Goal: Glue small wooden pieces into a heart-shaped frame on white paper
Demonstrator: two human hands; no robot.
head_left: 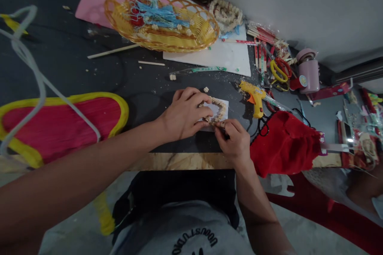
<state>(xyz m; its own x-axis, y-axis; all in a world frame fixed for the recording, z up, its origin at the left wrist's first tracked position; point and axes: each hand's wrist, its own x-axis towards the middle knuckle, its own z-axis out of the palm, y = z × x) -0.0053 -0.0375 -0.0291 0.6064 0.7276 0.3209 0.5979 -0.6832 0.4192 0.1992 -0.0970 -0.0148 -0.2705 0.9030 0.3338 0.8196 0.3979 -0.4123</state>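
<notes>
A ring of small beige pieces lies on a small white card near the table's front edge. My left hand reaches over the ring's left side, fingers bent and apart, its fingertips resting on the ring and card. At the lower right of the card, my right hand is closed, thumb and fingers pinching something small and pale beside the ring; it is too small to name. One loose beige piece lies just above the card.
A yellow glue gun and red cloth lie at the right. Behind stands a wicker basket with blue tassels. Scissors and a pink jar are farther right. A pink-and-yellow board lies left; another person's arm shows right.
</notes>
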